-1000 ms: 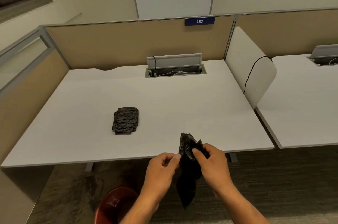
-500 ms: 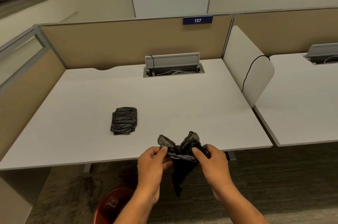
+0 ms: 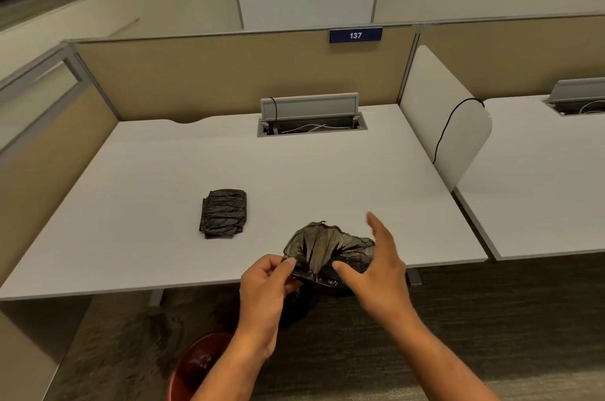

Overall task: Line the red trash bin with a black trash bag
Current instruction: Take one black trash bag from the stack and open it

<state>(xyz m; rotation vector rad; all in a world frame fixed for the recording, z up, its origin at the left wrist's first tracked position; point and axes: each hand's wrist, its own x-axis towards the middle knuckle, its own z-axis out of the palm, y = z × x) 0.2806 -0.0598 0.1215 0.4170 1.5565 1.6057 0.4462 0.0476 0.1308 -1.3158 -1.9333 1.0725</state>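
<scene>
The white desk (image 3: 262,171) is filling the frame, with a spare folded bag stack (image 3: 223,213) lying at nine o'clock of the hands and the red trash bin (image 3: 196,364) standing on the floor at seven o'clock. The black trash bag (image 3: 327,251) is hanging at the desk's near edge, mouth facing up and long axis running down. The left hand (image 3: 265,292) is pinching its rim while the right hand (image 3: 376,273) is reaching in with fingers spread, gripping nothing, probably to part the layers.
</scene>
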